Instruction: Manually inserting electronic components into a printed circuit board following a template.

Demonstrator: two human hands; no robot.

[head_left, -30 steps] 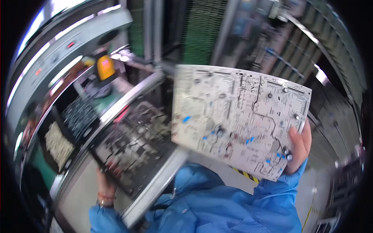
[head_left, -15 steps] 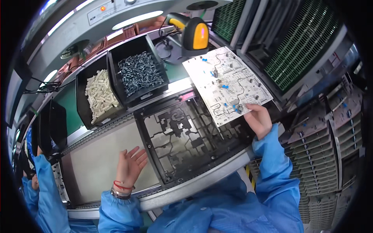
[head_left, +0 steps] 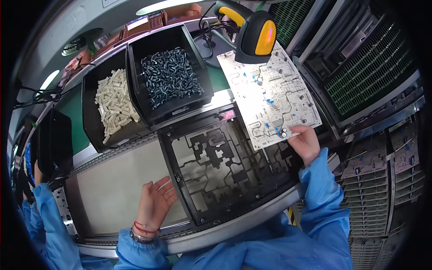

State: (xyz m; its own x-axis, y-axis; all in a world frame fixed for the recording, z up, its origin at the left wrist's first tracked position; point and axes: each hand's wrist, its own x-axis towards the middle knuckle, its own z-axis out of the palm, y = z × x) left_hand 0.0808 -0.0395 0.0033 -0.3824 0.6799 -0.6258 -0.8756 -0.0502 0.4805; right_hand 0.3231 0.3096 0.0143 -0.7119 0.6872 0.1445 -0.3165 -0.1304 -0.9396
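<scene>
My right hand (head_left: 305,143) grips a white circuit board (head_left: 279,101) by its near right edge, thumb on top. The board carries blue and dark small components and lies tilted under the head of a black and yellow barcode scanner (head_left: 258,38). Below and left of the board is a black fixture frame (head_left: 182,180) with a pattern of cut-outs, its right part partly covered by the board. My left hand (head_left: 156,200) is held palm up over the pale plate (head_left: 126,184) beside the frame's left edge, fingers spread, holding nothing. A red string and a bracelet circle its wrist.
Behind the fixture stand a black bin of dark cylindrical components (head_left: 168,78) and a black bin of whitish blocks (head_left: 114,101). Racks with circuit boards (head_left: 366,193) stand at the right, near a green slotted rack (head_left: 364,76). A co-worker's blue sleeve (head_left: 49,220) shows at far left.
The board has moved away from me and under the scanner head, with my right hand still on its edge. My left hand stays open in nearly the same place. The view has shifted slightly.
</scene>
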